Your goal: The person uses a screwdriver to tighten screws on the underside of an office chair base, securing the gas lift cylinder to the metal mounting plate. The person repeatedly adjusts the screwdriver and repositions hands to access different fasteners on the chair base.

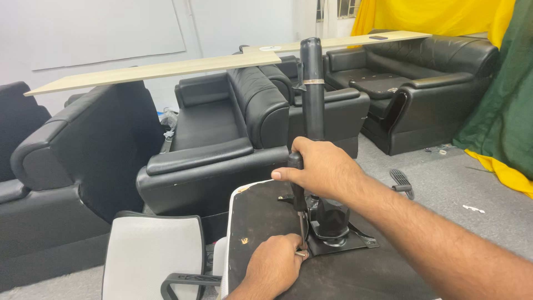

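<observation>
An office chair lies upturned, its black seat underside point(266, 222) facing up, with a black metal mounting plate point(341, 241) fixed on it. A black gas-lift column point(312, 89) rises upright from the plate. My right hand point(319, 169) is wrapped round the black handle of a screwdriver point(298, 189) that stands nearly upright beside the column. My left hand point(272, 265) pinches the screwdriver's metal tip where it meets the plate's near-left corner.
The chair's white backrest point(152, 255) sits at lower left. Black leather sofas point(222, 128) crowd the room behind, with long pale wooden boards point(155, 71) resting across their tops. Yellow and green cloth point(499, 100) hangs at right. A small black part point(401, 180) lies on the grey floor.
</observation>
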